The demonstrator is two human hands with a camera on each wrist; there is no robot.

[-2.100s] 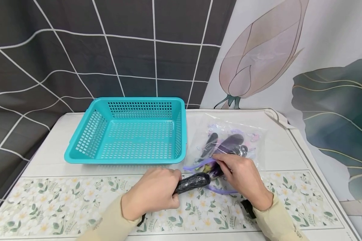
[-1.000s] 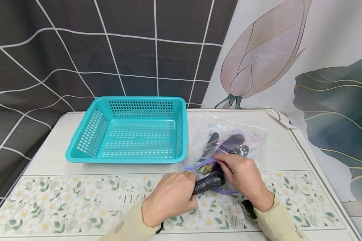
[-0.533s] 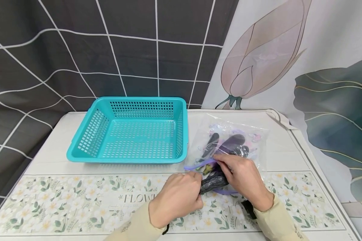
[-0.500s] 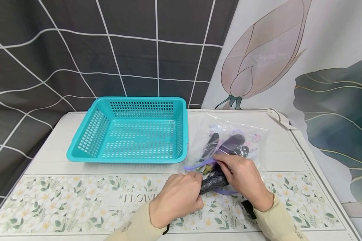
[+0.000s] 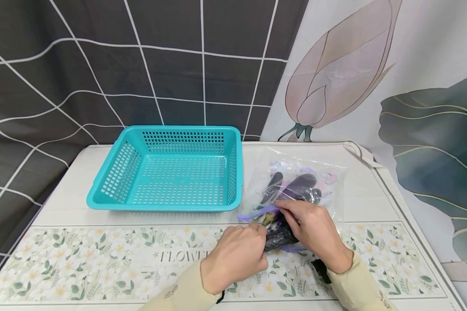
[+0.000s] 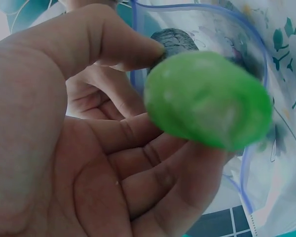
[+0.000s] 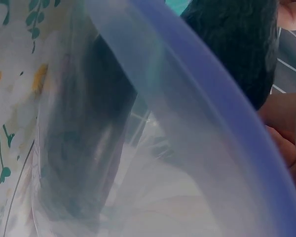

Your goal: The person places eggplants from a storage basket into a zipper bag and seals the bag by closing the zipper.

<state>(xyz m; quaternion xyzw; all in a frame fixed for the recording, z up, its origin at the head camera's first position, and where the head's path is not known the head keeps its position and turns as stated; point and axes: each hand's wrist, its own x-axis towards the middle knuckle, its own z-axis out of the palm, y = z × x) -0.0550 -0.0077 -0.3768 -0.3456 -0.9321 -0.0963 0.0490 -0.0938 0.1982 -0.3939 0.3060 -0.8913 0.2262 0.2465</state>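
My left hand (image 5: 237, 255) grips a dark, wrinkled eggplant (image 5: 280, 239), fingers and thumb curled round its stem end. In the left wrist view its green cap (image 6: 207, 98) faces the camera. The eggplant's far end lies within the mouth of a clear zip bag (image 5: 331, 194) with a purple seal. My right hand (image 5: 313, 226) pinches the bag's upper edge and holds the mouth apart. Several purple and dark eggplants (image 5: 301, 183) lie inside the bag. The right wrist view has the bag's purple rim (image 7: 207, 64) close up, with the held eggplant (image 7: 237, 49) beyond it.
A turquoise perforated basket (image 5: 163, 207) stands left of the bag with nothing in it. The table cover (image 5: 101, 255) has a floral band along its front. Behind rise a dark grid-patterned cloth (image 5: 171, 77) and a pale flower-printed one (image 5: 354, 108).
My left hand has moved right with the eggplant, bringing its free end from outside the bag into the mouth. The right hand and the basket have stayed nearly still.
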